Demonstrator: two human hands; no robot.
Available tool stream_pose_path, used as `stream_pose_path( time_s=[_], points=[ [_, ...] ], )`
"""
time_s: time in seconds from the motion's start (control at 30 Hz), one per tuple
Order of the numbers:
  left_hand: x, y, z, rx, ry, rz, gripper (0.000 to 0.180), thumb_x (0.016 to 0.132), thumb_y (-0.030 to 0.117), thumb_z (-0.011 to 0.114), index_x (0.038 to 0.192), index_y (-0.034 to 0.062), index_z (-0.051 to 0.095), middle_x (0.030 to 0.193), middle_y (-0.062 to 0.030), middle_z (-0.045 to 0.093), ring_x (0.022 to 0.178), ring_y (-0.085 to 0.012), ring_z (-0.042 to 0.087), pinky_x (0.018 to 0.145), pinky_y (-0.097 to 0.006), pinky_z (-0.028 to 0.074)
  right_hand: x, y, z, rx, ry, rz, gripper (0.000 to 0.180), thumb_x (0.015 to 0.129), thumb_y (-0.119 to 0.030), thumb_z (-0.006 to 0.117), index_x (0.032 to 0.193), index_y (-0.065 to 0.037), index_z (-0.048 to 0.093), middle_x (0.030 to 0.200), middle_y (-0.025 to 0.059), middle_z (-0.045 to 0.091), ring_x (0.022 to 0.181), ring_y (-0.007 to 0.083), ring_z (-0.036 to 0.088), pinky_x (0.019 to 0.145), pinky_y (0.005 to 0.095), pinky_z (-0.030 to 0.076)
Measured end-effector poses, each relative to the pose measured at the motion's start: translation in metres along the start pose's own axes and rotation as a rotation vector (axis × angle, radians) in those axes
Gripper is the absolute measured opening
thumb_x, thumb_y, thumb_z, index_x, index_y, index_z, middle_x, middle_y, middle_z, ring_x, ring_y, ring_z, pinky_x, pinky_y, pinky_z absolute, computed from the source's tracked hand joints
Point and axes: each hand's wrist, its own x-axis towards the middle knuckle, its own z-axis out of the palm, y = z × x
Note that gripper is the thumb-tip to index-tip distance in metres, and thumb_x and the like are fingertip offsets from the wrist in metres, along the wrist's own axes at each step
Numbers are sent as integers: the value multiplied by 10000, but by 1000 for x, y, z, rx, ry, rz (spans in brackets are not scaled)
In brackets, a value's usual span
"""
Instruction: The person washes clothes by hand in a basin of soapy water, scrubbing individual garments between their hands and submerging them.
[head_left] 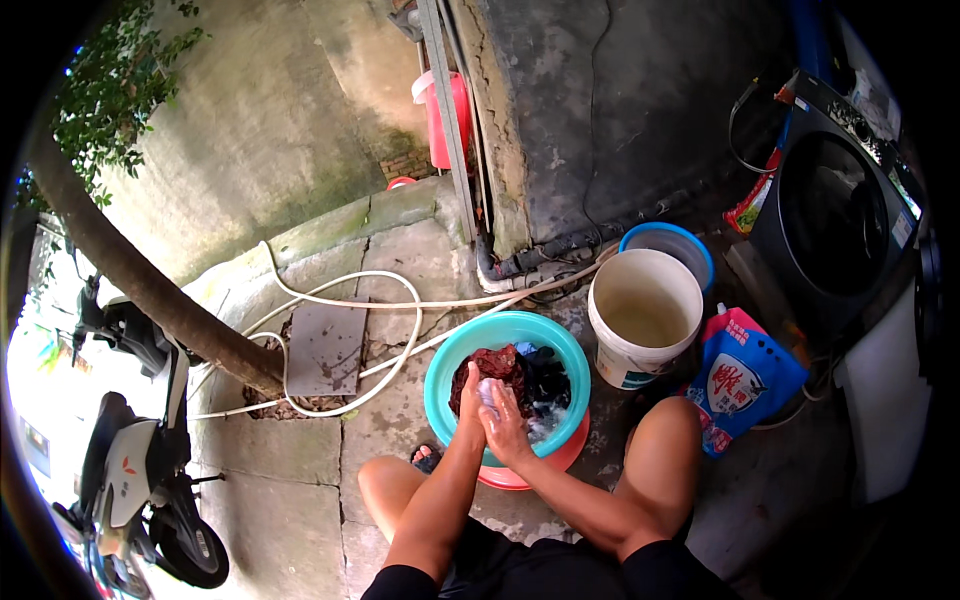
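Between my legs, a teal basin (436, 384) holds wet laundry and some suds. Inside it lie a dark red patterned cloth (503, 366) and a dark cloth (547, 380) at the right. My left hand (469, 405) and my right hand (508, 432) are pressed together over the basin. Between the palms shows a small pale bundle (487, 391), whitish and perhaps soapy; its kind is not clear. My fingers partly cover it. Under the teal basin is a red basin (571, 452), its edge showing at the near right.
Right of the basin stand a white bucket (620, 345) and a blue-rimmed basin (706, 262), with a blue detergent bag (745, 375) nearby. A dark washing machine (790, 240) is at the far right. A pale hose (418, 330) loops over the ground. A tree trunk (150, 265) and scooter (130, 470) are left.
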Motion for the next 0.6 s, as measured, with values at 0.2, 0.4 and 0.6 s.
stream_pose_path(
  time_s=[0.2,0.4,0.6],
  points=[
    [-14,-71,104,196,370,-115,548,988,506,465,1400,144,451,1349,-26,538,1204,-228,523,994,-388,431,36,85,-35,262,19,600,524,997,-367,484,1359,11,494,1361,270,495,1286,423,443,1094,439,341],
    [3,0,-16,19,-21,10,547,892,655,542,1037,131,603,875,-49,620,785,-206,599,706,-355,522,6,0,10,213,29,102,350,968,-216,544,1246,-4,562,1291,249,557,1221,430,516,1064,507,385],
    [0,-70,65,89,173,20,422,1017,380,460,1345,119,507,1298,-37,578,1173,-206,541,1024,-384,425,30,82,-14,196,91,353,296,980,-210,480,1196,-31,577,1339,245,516,1218,482,486,1044,481,405]
  ],
)
